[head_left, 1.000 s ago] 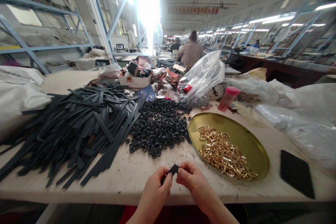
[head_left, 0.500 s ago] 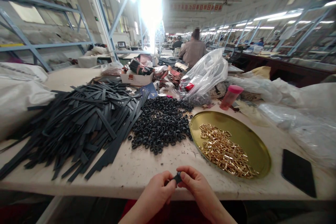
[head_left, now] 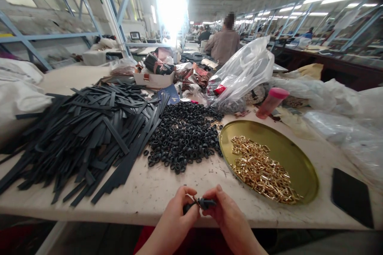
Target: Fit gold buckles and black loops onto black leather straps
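Left hand [head_left: 178, 215] and right hand [head_left: 225, 209] pinch a black, narrow, leather-like strip [head_left: 208, 203] and small gold-coloured metal piece [head_left: 196, 201]. A slack grip could drop either.

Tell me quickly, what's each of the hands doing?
Left hand: closed, holding a dark strip.
Right hand: closed, holding a dark piece; whether it joins the dark strip can't be told.

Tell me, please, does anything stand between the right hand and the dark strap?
Nothing visible does: the right hand holds the dark strap directly. The pile of black rings lies farther forward, not in between.
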The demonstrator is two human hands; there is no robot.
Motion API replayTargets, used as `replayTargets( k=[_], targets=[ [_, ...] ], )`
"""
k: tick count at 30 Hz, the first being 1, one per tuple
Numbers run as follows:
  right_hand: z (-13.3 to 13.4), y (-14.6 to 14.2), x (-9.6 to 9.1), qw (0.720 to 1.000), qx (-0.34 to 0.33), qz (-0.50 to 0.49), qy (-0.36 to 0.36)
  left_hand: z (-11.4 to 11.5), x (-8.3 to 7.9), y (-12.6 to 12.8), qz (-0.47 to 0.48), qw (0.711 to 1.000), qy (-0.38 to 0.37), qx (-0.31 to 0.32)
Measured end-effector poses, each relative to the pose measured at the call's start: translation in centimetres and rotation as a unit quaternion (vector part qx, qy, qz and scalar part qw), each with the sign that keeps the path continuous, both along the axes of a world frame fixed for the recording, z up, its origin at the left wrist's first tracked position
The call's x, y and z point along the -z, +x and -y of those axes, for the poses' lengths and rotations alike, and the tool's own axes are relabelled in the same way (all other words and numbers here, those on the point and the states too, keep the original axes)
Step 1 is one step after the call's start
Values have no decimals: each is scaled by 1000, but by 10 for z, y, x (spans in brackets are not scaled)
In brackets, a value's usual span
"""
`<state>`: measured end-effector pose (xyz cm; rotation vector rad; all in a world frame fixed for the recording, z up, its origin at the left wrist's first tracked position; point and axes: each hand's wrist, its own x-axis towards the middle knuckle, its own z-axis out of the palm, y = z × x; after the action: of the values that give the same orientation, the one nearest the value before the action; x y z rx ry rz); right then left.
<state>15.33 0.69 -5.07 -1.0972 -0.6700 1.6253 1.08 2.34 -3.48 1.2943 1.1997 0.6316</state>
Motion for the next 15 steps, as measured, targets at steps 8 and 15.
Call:
replayTargets(
  k=[8,15],
  targets=[
    [2,-6,2,982,-109,-109,-107,-6,-2,-7,-104,994,-28,4],
    [8,-8,-6,983,-89,-132,-88,-3,-8,-8,-158,987,-4,21]
  ],
)
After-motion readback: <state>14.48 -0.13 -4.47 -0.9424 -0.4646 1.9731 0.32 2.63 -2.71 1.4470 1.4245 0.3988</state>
